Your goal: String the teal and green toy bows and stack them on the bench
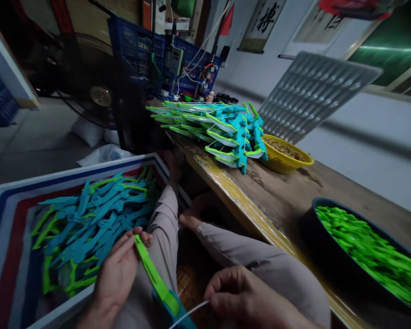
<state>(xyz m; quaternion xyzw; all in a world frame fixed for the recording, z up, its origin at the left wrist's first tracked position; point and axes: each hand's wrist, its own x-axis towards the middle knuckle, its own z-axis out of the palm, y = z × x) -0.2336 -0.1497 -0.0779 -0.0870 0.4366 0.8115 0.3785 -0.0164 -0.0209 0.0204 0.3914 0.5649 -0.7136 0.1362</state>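
Left hand (121, 265) clamped on green end of green-and-teal piece (159, 283), which slants between hands, just right of crate (71, 176). Right hand (241, 292) pinches white cord (192, 312); gap separates hands. Counter (260, 192) edge runs diagonally, far left to near right; bare wood shows between yellow bowl (284, 165) and dark tub (310, 228).

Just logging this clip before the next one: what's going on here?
The person's left hand holds a green-and-blue plastic piece by one end, while the right hand pinches a white string that crosses it. Similar pieces lie heaped in a bin on the left. Strung pieces and a dark tub of green parts sit on the table.
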